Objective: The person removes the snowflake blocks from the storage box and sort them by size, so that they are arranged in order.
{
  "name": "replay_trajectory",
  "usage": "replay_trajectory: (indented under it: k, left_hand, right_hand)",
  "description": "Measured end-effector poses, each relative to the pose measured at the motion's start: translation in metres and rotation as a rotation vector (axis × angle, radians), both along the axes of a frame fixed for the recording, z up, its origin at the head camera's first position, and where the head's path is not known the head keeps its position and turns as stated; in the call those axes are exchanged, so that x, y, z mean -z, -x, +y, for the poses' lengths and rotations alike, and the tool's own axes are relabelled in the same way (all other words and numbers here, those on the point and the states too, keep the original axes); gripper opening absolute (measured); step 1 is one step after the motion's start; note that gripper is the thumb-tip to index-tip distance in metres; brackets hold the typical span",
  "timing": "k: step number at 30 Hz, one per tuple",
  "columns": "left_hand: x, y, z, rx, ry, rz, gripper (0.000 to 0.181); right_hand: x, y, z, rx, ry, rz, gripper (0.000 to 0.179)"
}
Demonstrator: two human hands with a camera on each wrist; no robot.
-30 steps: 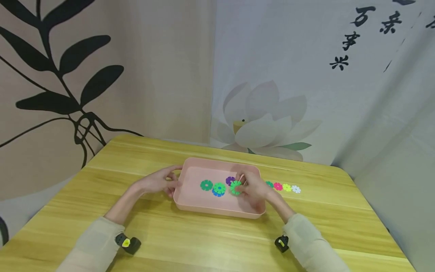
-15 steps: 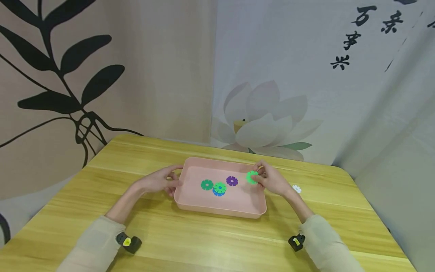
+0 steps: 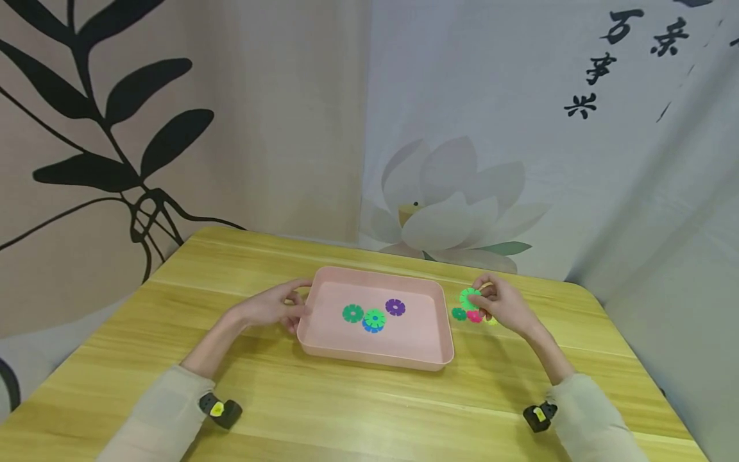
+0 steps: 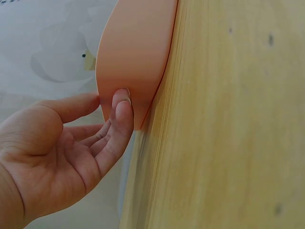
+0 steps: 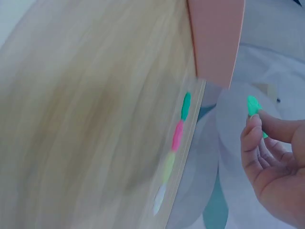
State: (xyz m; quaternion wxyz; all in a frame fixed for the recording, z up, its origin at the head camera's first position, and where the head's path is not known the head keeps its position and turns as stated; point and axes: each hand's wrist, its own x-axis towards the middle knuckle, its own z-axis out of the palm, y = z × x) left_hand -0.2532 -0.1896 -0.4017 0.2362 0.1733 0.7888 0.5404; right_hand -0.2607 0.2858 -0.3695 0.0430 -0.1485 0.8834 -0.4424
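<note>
My right hand (image 3: 508,309) pinches a bright green notched toy disc (image 3: 470,299) between thumb and fingertips, raised over the table right of the pink tray (image 3: 346,347). Below it lies a row of similar discs: dark green (image 5: 186,106), pink (image 5: 177,136), yellow (image 5: 168,167) and white (image 5: 159,198). In the head view my hand hides the white one. My left hand (image 3: 267,306) holds the tray's left end, its fingers (image 4: 123,114) bent against the outer wall. Inside the tray lie a dark green disc (image 3: 353,314), a purple disc (image 3: 395,307), and a light green disc (image 3: 374,317) overlapping a blue disc (image 3: 373,329).
The tray and the row of discs are on a wooden table (image 3: 323,410). A curtain (image 3: 288,128) with printed leaves and a lotus hangs behind its back edge. Each forearm wears a small black device (image 3: 220,410) near the sleeve cuff.
My right hand has lifted the bright green disc from inside the tray and carried it right, past the tray's edge to above the row. The left hand keeps its place on the tray.
</note>
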Motion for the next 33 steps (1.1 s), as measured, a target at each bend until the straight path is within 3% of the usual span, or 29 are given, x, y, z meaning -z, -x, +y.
replay_trajectory:
  k: [17, 33]
  left_hand:
    - [0.000, 0.000, 0.001, -0.019, 0.013, -0.003, 0.068]
    - [0.000, -0.001, 0.000, -0.005, -0.004, 0.000, 0.069]
  right_hand:
    - [0.017, -0.010, 0.086, 0.167, -0.115, -0.031, 0.028]
    - [0.030, -0.002, 0.109, 0.247, -0.198, -0.167, 0.024]
